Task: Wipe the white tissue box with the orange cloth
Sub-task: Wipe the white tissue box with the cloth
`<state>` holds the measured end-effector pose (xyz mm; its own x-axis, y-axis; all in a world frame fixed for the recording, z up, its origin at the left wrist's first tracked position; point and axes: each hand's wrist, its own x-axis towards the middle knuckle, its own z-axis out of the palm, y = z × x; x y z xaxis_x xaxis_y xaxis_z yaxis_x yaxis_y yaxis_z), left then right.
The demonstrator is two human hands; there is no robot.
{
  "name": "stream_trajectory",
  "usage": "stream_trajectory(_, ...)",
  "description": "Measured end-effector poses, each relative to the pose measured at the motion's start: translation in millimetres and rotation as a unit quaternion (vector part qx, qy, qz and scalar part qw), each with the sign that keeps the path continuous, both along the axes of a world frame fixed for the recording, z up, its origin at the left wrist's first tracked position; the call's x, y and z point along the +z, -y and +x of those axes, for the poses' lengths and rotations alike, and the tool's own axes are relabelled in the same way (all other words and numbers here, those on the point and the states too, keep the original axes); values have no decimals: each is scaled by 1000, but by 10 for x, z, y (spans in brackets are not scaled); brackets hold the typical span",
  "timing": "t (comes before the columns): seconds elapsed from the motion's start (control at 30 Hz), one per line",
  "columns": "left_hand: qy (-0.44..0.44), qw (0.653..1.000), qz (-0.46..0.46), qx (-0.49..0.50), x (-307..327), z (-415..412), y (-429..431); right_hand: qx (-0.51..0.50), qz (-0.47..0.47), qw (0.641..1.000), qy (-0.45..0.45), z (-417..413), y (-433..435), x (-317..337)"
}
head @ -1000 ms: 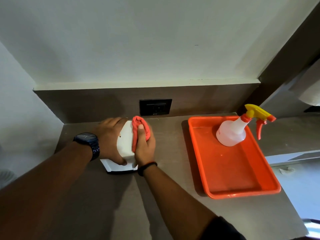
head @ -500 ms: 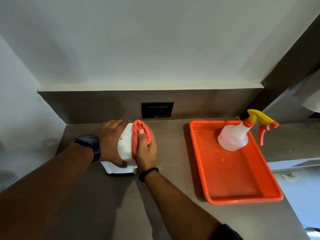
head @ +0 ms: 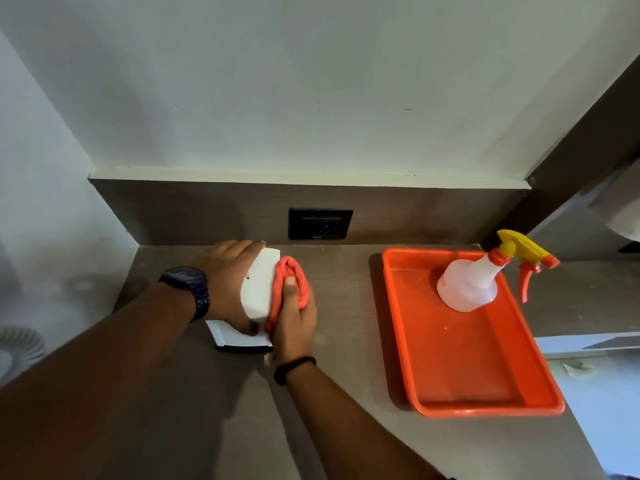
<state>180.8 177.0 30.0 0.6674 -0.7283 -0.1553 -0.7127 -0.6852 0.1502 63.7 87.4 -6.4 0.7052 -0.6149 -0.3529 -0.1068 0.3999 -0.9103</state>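
The white tissue box (head: pixel 258 289) stands on the brown counter near the back wall, left of centre. My left hand (head: pixel 230 278), with a dark watch on its wrist, grips the box's left side and top. My right hand (head: pixel 294 317) presses the bunched orange cloth (head: pixel 292 282) against the right side of the box. The box's lower front face with a dark bottom edge shows below my hands; most of its right side is hidden by the cloth.
An orange tray (head: pixel 485 386) lies on the counter (head: pixel 346 341) to the right, holding a clear spray bottle (head: pixel 471 282) with a yellow and orange trigger at its far end. A black wall socket (head: pixel 320 223) sits behind the box. The counter's right edge drops off beyond the tray.
My right hand and the cloth have slid slightly toward me along the box's right side, uncovering its far top corner. My left hand keeps the same hold. The camera tilted a little.
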Motion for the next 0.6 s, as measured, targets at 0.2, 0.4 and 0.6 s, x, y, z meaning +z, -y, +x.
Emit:
stream_trajectory(0.2,-11,1000,9,1,65,-13,3,56,-92,994,-16,366,293,132)
stream_trajectory(0.4,-6,999,39,4,77,-21,36,19,-16,997,-75,89,81,-83)
stream_trajectory(0.6,11,1000,10,-9,15,10,29,24,-71,997,-29,148,110,131)
